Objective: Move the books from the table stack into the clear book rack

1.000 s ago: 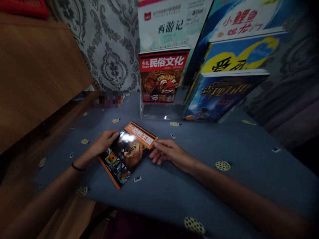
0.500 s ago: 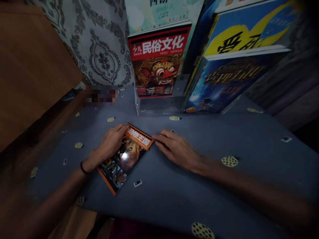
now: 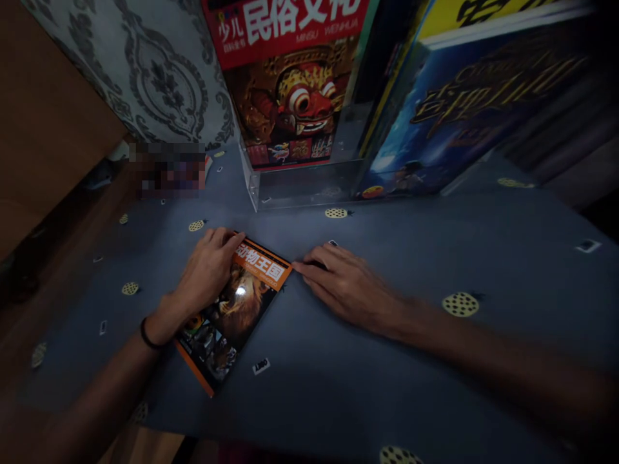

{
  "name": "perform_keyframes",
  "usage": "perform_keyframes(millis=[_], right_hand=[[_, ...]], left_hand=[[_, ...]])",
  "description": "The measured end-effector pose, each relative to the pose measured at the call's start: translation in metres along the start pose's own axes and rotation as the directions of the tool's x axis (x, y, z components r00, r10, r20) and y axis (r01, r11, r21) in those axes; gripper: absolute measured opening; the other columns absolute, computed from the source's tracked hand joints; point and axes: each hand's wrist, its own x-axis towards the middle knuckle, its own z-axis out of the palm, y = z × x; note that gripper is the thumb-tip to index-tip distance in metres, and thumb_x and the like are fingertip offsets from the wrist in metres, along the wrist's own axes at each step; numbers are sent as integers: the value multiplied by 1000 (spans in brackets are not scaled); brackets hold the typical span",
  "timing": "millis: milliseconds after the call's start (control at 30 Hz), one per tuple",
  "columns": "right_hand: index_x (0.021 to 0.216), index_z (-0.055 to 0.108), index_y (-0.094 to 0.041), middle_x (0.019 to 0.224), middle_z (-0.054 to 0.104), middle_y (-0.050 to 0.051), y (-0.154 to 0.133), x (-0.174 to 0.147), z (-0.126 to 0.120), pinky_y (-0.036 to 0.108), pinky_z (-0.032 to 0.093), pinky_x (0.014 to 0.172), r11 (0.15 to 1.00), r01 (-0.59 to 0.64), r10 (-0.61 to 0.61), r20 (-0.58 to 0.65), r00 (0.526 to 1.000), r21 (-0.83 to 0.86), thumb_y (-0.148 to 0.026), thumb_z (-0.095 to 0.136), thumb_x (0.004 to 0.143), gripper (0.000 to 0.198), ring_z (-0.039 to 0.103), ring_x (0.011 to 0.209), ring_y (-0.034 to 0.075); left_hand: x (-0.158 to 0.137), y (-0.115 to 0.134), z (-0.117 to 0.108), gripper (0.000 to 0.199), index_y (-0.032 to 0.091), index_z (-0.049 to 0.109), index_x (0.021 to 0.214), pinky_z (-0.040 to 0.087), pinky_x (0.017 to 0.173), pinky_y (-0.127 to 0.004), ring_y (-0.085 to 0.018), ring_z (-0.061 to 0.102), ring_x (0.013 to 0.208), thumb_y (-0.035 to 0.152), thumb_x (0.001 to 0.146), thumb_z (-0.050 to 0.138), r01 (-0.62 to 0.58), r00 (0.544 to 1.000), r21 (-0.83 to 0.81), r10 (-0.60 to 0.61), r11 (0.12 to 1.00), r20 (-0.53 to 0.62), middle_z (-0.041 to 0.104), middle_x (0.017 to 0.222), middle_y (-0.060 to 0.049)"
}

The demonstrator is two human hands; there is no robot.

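Observation:
A paperback book [image 3: 244,303] with a lion on its cover and an orange title band lies at a slant on the table, its cover closed. My left hand [image 3: 206,267], with a dark band at the wrist, grips the book's upper left side, thumb over the top edge; the other fingertips are partly hidden. At the book's upper right corner, my right hand [image 3: 338,283] has its fingertips closed on the corner. How far those fingers reach under the cover cannot be made out.
Behind the hands, a clear acrylic stand [image 3: 309,187] holds a red book [image 3: 294,96] with a mask picture and a dark blue book [image 3: 435,129]. A blurred-out item [image 3: 169,171] lies at the back left of the blue-grey tablecloth [image 3: 367,386]. Brown wood panelling [image 3: 53,96] rises at left.
The view has tilted down and come closer, so the stand's upper books have left the frame. Both hands keep their places at the book, which stays closed.

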Motion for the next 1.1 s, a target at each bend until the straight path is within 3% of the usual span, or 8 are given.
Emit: perform_keyframes(millis=[133, 300, 400, 667, 867, 967, 1100], right_hand=[[110, 70, -14, 99, 68, 12, 3, -2, 2, 40, 56, 82, 996, -14, 17, -27, 999, 86, -17, 41, 102, 30, 63, 91, 22], [111, 70, -17, 100, 68, 11, 4, -2, 2, 43, 57, 87, 984, -59, 70, -62, 996, 168, -18, 42, 102, 29, 64, 92, 23], [109, 71, -15, 101, 68, 12, 3, -1, 1, 42, 58, 86, 979, -69, 82, -59, 995, 194, -17, 43, 101, 29, 64, 93, 23], [107, 70, -15, 99, 67, 11, 3, -2, 0, 42, 57, 84, 978, -70, 82, -54, 995, 196, -15, 42, 101, 29, 62, 91, 23], [110, 70, -14, 100, 66, 11, 3, -2, -1, 41, 57, 85, 979, -70, 80, -45, 996, 190, -15, 43, 100, 29, 62, 92, 23], [112, 69, -15, 100, 65, 11, 4, -3, -1, 42, 56, 87, 979, -70, 82, -54, 995, 190, -15, 43, 100, 29, 62, 93, 23], [115, 68, -14, 102, 65, 12, 4, -3, 0, 43, 56, 86, 980, -58, 69, -48, 996, 191, -17, 40, 101, 31, 60, 93, 23]], left_hand=[[-2, 10, -4, 39, 16, 61, 129, 51, 89, -45, -29, 55, 103, 11, 93, 46, -54, 998, -12, 54, 998, -9, 64, 120, -14], [-4, 33, -14, 40, 20, 62, 126, 51, 94, -39, -23, 57, 109, 7, 95, 39, -260, 962, -321, 273, 911, -3, 64, 122, -9], [-1, 39, -18, 44, 21, 61, 130, 50, 97, -39, -22, 57, 111, 6, 96, 38, -294, 943, -368, 330, 882, 38, 64, 123, -8], [3, 35, -13, 52, 31, 58, 139, 49, 89, -39, -22, 54, 100, 8, 96, 40, -323, 931, -255, 354, 911, 84, 61, 117, -7], [4, 42, -12, 54, 32, 55, 142, 48, 86, -41, -24, 51, 98, 10, 95, 43, -322, 931, -151, 341, 935, 126, 58, 113, -8], [3, 42, -10, 57, 32, 55, 142, 48, 88, -40, -23, 51, 99, 6, 93, 41, -304, 941, -200, 326, 932, 88, 58, 116, -8], [1, 37, -9, 60, 24, 49, 144, 48, 96, -39, -21, 55, 106, 2, 90, 36, -227, 965, -386, 259, 894, 32, 61, 118, -8]])
